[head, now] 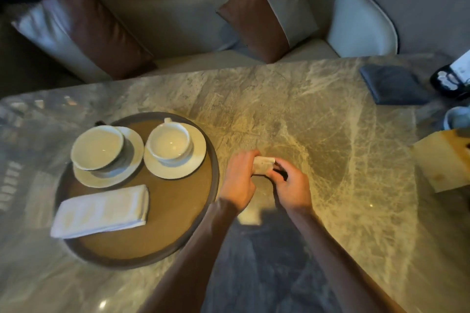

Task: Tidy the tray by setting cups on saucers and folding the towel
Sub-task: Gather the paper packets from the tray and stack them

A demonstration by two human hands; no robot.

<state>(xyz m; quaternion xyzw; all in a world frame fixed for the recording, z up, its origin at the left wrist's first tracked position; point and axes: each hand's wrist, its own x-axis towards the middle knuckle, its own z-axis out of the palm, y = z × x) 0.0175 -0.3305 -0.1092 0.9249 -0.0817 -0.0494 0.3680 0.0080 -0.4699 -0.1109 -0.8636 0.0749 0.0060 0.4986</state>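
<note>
A round brown tray [178, 223] lies on the marble table at the left. On it stand two white cups, each on a white saucer: the left cup [98, 147] on its saucer [112, 178], the right cup [169, 141] on its saucer [183, 169]. A folded white towel [101, 211] rests across the tray's near-left side. To the right of the tray, over the table, my left hand [237, 180] and my right hand [292, 187] together hold a small pale packet [263, 165] between their fingertips.
The marble table [318, 122] stretches right. A dark folded cloth [393, 84] lies at the far right, with a black object [450, 79], a white dish [457, 117] and a wooden block [442, 162] near the right edge. A sofa with cushions [84, 28] is behind.
</note>
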